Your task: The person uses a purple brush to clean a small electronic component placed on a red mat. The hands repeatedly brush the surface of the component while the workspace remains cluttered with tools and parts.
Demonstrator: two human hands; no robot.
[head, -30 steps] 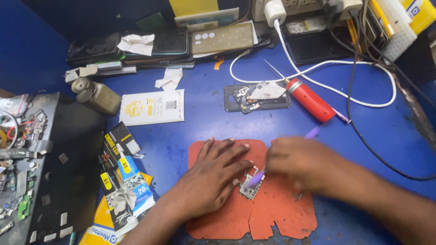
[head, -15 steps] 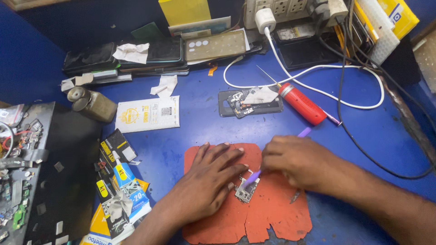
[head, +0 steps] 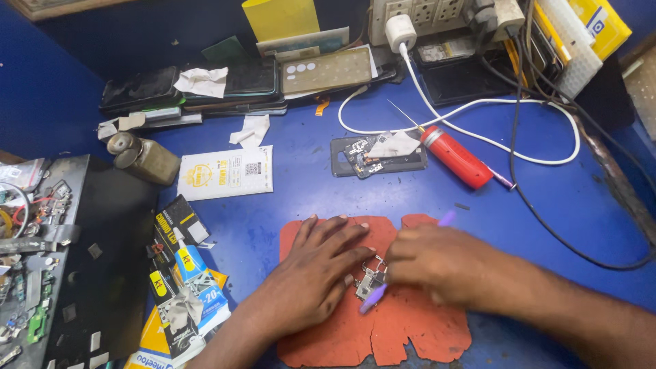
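Blue workbench (head: 294, 198) carries an orange mat (head: 410, 328) where the left hand (head: 318, 273), fingers spread, steadies a small circuit board (head: 369, 279) while the right hand (head: 437, 263) pinches a purple tool (head: 374, 298) against it.

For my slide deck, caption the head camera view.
Left hand steadies a small circuit board on an orange mat while the right hand works it with a purple tool.

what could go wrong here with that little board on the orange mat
The small circuit board is steadied only by fingertips of the left hand, so it might slip as the right hand works it with the purple tool. The tool tip could scratch parts. The mat is torn at its near edge, so the board may snag there.
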